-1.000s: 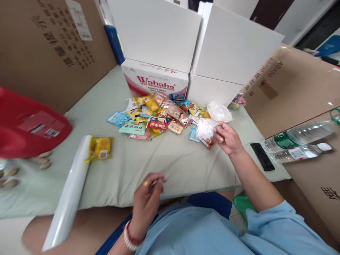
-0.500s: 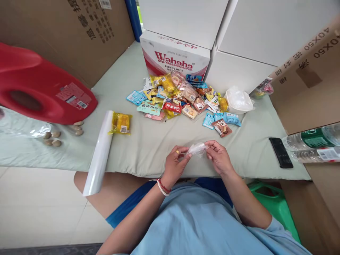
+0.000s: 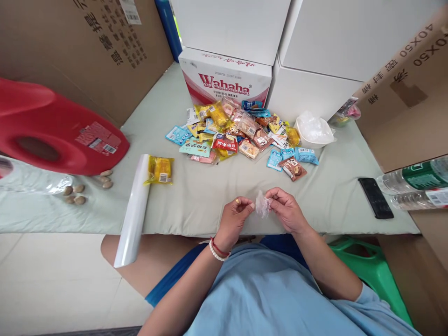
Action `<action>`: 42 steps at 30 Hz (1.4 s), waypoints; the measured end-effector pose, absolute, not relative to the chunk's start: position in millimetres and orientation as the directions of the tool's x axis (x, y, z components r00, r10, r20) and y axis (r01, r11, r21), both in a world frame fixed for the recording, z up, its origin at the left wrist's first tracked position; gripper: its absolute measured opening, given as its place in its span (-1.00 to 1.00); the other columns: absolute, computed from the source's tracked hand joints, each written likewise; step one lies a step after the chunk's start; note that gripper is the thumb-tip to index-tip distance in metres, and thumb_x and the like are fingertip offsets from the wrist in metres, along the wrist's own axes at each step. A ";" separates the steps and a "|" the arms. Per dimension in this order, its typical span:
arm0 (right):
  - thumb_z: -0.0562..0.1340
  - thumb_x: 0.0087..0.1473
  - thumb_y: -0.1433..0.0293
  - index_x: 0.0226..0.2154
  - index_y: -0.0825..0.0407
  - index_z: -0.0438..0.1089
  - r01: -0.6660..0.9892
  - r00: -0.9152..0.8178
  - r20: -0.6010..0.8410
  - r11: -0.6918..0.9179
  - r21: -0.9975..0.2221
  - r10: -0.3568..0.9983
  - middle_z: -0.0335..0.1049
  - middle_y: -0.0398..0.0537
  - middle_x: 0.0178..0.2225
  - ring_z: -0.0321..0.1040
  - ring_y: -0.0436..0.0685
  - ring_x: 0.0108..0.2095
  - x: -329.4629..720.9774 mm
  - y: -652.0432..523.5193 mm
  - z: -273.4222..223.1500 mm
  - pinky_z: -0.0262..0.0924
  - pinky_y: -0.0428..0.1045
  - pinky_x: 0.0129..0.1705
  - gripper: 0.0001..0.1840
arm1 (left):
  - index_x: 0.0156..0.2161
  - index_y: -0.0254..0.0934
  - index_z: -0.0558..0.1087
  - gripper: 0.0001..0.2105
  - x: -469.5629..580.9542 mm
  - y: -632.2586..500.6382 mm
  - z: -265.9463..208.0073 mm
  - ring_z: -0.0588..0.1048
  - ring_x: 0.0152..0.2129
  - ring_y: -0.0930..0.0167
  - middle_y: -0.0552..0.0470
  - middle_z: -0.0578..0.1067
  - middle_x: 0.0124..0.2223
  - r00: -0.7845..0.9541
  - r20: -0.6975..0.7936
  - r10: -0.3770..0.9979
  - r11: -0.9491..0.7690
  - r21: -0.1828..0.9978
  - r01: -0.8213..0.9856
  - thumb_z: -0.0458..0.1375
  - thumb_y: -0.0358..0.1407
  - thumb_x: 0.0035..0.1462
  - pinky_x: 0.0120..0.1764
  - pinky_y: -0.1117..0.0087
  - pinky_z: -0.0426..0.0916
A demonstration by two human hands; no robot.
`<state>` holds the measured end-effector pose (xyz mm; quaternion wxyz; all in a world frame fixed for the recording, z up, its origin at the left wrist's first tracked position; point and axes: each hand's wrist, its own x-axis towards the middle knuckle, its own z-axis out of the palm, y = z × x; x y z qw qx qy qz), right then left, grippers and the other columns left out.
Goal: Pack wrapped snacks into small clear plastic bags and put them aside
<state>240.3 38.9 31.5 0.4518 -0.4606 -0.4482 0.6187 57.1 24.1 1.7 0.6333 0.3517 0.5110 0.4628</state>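
Observation:
Above the near edge of the table, a small crumpled piece of thin clear plastic (image 3: 262, 204) is between my two hands. My right hand (image 3: 285, 209) pinches its right side between thumb and fingers. At its left edge, my left hand (image 3: 236, 217) has thumb and index finger pressed together, with a ring on one finger. What kind of plastic item it is does not show. Beyond the hands lies a heap of wrapped snacks (image 3: 227, 133). A white bowl (image 3: 317, 144) with similar clear plastic in it stands to the right of the heap.
A white roll (image 3: 133, 214) overhangs the table edge beside a yellow snack packet (image 3: 161, 170). Farther left are a red jug (image 3: 63, 126) and several brown nut-like pieces (image 3: 79, 188). A phone (image 3: 375, 198) and plastic bottles (image 3: 420, 176) lie right. Boxes (image 3: 226, 77) line the back.
The plastic has gone from stretched sideways between both hands to a more upright, bunched shape nearer my right fingers. My left fingertips have shifted to its left edge. The view has tilted slightly.

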 end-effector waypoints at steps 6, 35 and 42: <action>0.49 0.01 0.10 -0.34 -0.03 0.50 -0.271 -0.117 -0.199 -0.224 -0.936 0.973 0.30 -0.19 -0.47 0.17 0.03 -0.45 252.0 39.7 36.5 0.10 -0.05 -0.37 -0.67 | -0.30 -0.24 0.48 -0.61 59.9 20.0 9.6 0.49 -0.31 0.40 0.05 0.53 -0.29 0.062 -0.379 0.923 0.376 0.861 -0.341 0.41 0.03 -0.01 -0.22 0.35 0.41; 0.35 0.17 0.34 -0.01 -0.14 0.50 0.496 -0.388 0.383 0.540 -0.680 0.839 0.41 0.06 0.10 0.21 0.36 0.18 254.6 12.4 28.9 0.12 0.33 0.25 -0.70 | -0.27 -0.20 0.32 -0.57 42.9 11.8 6.7 0.40 -0.43 0.49 0.19 0.39 -0.38 0.115 -0.426 0.897 0.429 0.784 -0.449 0.41 0.01 0.03 -0.32 0.42 0.46; 0.32 0.23 0.30 -0.23 -0.10 0.59 0.459 -0.291 0.267 0.379 -0.804 0.919 0.50 0.02 -0.25 0.29 0.27 -0.06 223.3 22.3 -1.7 0.23 0.20 0.01 -0.90 | -0.17 -0.22 0.41 -0.55 49.2 -8.7 0.1 0.56 -0.16 0.38 0.03 0.57 -0.10 0.049 -0.383 0.923 0.369 0.840 -0.397 0.50 -0.14 -0.09 0.02 0.25 0.45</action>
